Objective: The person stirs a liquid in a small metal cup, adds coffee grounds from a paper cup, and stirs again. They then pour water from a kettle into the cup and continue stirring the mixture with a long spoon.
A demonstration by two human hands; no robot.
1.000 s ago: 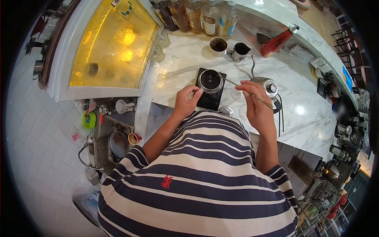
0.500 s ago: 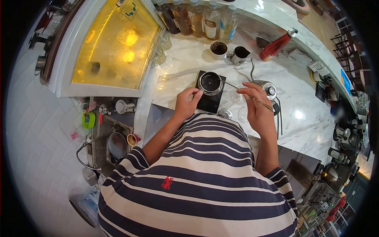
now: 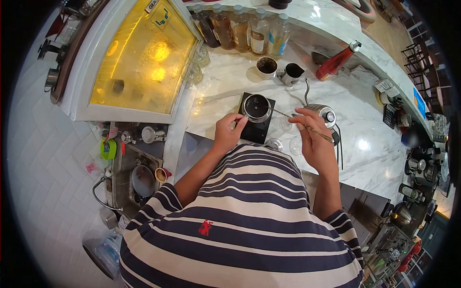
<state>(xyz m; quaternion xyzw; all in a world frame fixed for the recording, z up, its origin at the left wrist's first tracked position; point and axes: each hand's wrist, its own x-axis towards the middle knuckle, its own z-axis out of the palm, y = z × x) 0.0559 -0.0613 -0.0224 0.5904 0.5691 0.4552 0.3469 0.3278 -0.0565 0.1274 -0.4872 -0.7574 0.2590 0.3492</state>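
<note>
Marble counter [image 3: 225, 86], hands [image 3: 228, 129] unmoved, stirrer [image 3: 307, 126] withdrawn from dripper [image 3: 256, 106]

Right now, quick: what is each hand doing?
Left hand: fingers closed on the edge of the dripper on the black scale.
Right hand: closed, holding a thin stirring stick.

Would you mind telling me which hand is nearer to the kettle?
Right. The right hand is just in front of the kettle; the left hand is beside the scale.

Left hand [image 3: 227, 128] fingers curled forward, right hand [image 3: 314, 137] pinched closed, both forearms extended, elbows bent
</note>
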